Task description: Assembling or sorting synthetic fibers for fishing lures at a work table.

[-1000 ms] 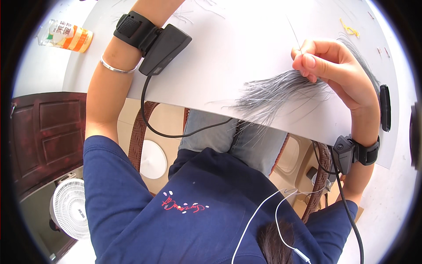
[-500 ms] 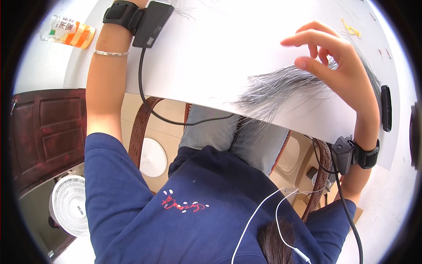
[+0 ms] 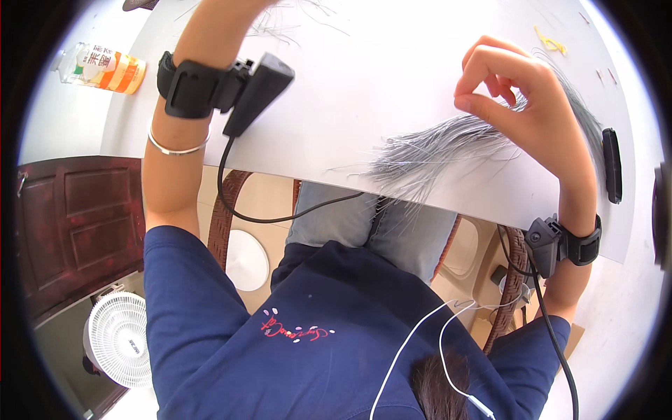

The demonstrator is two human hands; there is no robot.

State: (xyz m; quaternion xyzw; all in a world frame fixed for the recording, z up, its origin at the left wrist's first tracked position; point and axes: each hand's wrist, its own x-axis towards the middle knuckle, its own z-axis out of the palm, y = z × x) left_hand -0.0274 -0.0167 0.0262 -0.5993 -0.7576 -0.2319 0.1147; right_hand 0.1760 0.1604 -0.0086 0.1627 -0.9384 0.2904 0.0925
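My right hand (image 3: 518, 98) hovers over a loose bundle of thin grey wire-like strands (image 3: 434, 150) on the white tabletop. Its thumb and index finger meet in a pinch, and the other fingers curl behind. Whatever lies between those fingertips, if anything, is too small to make out. The strands fan out over the table's near edge and curve away under the wrist to the right. My left forearm (image 3: 175, 171) reaches across the table, but the hand itself is beyond the upper edge of the picture. Several loose strands (image 3: 304, 17) lie close to that forearm.
A bottle with an orange and white label (image 3: 105, 68) lies at the far left. Yellow ties (image 3: 550, 42) rest at the far right, and a black oblong object (image 3: 612, 165) is by the right edge. A dark cable (image 3: 280, 218) hangs from the left wrist device across the lap.
The right thumb and index finger have gone from apart to touching. My left arm has shifted, its wrist turned and its hand out of the picture.
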